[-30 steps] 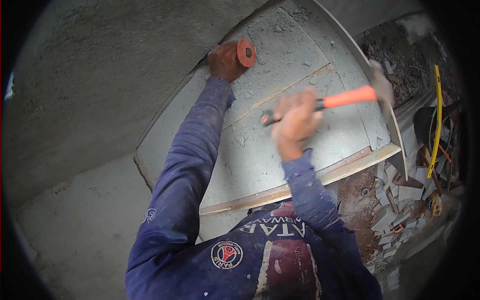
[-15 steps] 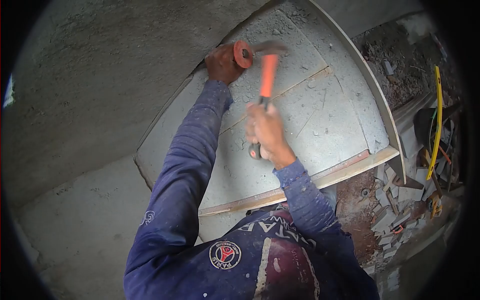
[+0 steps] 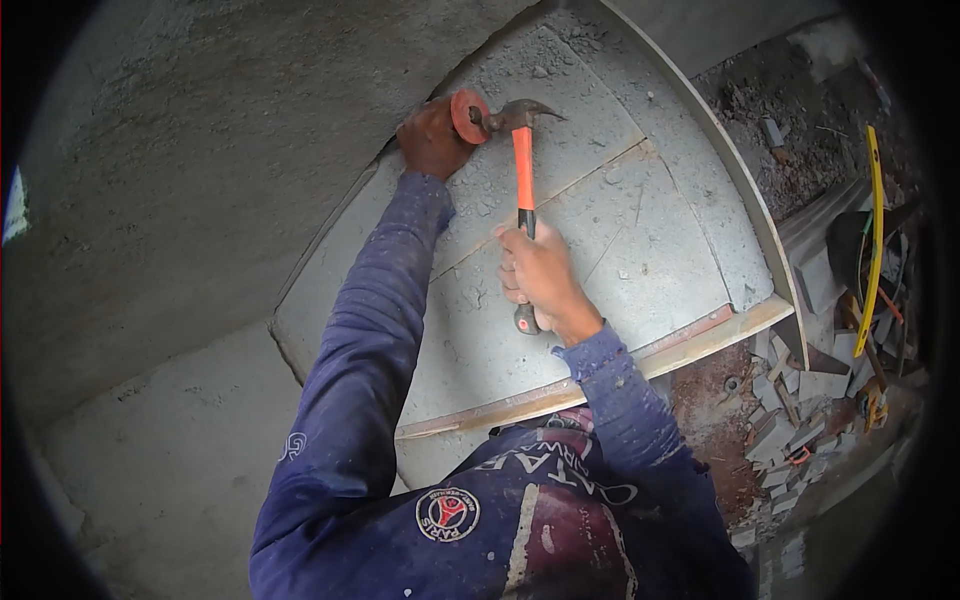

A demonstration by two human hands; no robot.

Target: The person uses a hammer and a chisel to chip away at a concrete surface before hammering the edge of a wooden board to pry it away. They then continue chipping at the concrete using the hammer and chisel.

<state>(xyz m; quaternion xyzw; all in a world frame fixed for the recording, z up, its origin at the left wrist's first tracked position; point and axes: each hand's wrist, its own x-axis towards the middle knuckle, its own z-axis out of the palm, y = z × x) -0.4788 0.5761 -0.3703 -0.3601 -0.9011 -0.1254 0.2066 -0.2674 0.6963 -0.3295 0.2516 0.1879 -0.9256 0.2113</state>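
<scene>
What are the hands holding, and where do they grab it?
The right hand holds the hammer low on its handle. The left hand grips a chisel just behind its orange guard.

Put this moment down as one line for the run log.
left hand: grips chisel behind orange guard, beside wall | right hand: grips hammer low on handle | hammer head: at chisel's end | slab: dusty

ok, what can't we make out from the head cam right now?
Head view:
- Tip of the steel chisel with round orange guard: hidden behind the left hand.
- Grip of the orange-handled claw hammer: mostly wrapped by the right hand.
- Grey tile offcuts, lower right: too small, fisheye-warped.
- Long yellow bar: lower end lost in clutter.
</scene>
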